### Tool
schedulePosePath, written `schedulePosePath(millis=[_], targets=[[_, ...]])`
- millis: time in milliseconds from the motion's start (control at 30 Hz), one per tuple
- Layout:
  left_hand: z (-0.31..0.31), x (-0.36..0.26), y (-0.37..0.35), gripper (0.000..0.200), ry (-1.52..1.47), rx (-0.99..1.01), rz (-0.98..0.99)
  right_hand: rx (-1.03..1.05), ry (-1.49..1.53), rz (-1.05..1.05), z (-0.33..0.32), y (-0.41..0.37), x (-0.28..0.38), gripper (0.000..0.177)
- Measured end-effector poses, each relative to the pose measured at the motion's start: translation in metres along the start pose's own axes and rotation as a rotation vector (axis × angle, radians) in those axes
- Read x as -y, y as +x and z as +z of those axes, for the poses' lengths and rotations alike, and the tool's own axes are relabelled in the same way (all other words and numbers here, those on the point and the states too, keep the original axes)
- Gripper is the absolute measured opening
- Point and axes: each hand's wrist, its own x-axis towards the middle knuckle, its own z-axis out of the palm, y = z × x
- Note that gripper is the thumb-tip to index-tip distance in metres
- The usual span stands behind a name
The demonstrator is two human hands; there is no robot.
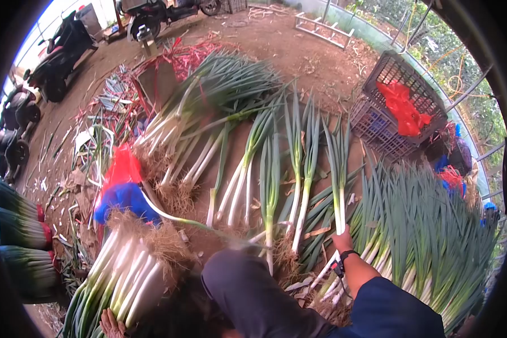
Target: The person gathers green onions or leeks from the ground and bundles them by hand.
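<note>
My right hand (pixel 342 239) is closed round the white stems of a few green onions (pixel 337 174), whose leaves point away from me. My left hand (pixel 112 325) lies at the bottom left against a thick bundle of green onions (pixel 130 265), roots pointing away from me; its fingers look stretched out along the stems. Loose green onions (pixel 270 191) lie on the ground between the hands. A large pile of green onions (pixel 428 225) spreads to the right of my right arm. Another heap (pixel 225 84) lies farther forward, with roots toward the left.
Stacked plastic crates (pixel 372 124) with a red bag (pixel 403 107) stand at upper right. A red and blue bag (pixel 121 191) lies beyond the left bundle. Tied bundles (pixel 25 253) are at far left, and scooters (pixel 59 62) stand at upper left. My knee (pixel 236 281) is between the hands.
</note>
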Motion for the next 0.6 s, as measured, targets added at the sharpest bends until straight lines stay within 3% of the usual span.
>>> schedulePosePath(millis=[33,100,167,200,233,300,367,400,433,467,533,567,600], targets=[[0.001,0.002,0.0,0.069,0.006,-0.018,0.019,-0.015,0.011,-0.005,-0.012,0.007,-0.001,0.06],[0.011,0.008,0.004,0.066,0.102,-0.029,0.001,0.543,0.883,0.333,-0.038,0.015,0.015,0.057],[0.011,0.008,0.002,0.064,0.133,-0.043,0.009,0.813,1.543,0.451,-0.082,-0.027,0.058,0.05],[0.015,0.01,0.004,0.062,0.207,-0.032,0.0,0.865,1.573,0.45,-0.098,-0.054,0.081,0.045],[0.011,0.006,0.004,0.061,0.214,-0.031,0.013,0.725,1.495,0.442,-0.108,-0.081,0.115,0.038],[0.001,-0.006,0.001,0.06,0.175,-0.03,0.004,0.784,1.264,0.322,-0.062,-0.045,0.104,0.032],[0.004,-0.008,0.001,0.06,0.095,-0.103,0.01,0.731,1.19,0.046,-0.057,-0.035,0.143,0.025],[0.028,0.017,0.006,0.063,0.02,-0.178,0.043,0.767,1.214,0.097,-0.073,-0.039,0.175,0.025],[0.034,0.016,0.008,0.06,0.007,-0.268,0.076,0.788,1.148,-0.216,-0.09,-0.047,0.192,0.029],[0.029,0.003,0.006,0.053,-0.05,-0.317,0.091,0.612,1.116,-0.147,-0.131,-0.083,0.237,0.022],[0.019,0.0,-0.006,0.054,0.134,-0.389,0.255,0.842,1.411,-0.233,-0.139,-0.092,0.274,0.022],[0.041,0.017,0.001,0.054,0.183,-0.382,0.226,0.96,1.496,-0.252,-0.142,-0.094,0.295,0.022],[0.035,0.004,0.0,0.055,0.057,-0.309,0.079,1.078,1.642,-0.182,-0.151,-0.105,0.324,0.023]])
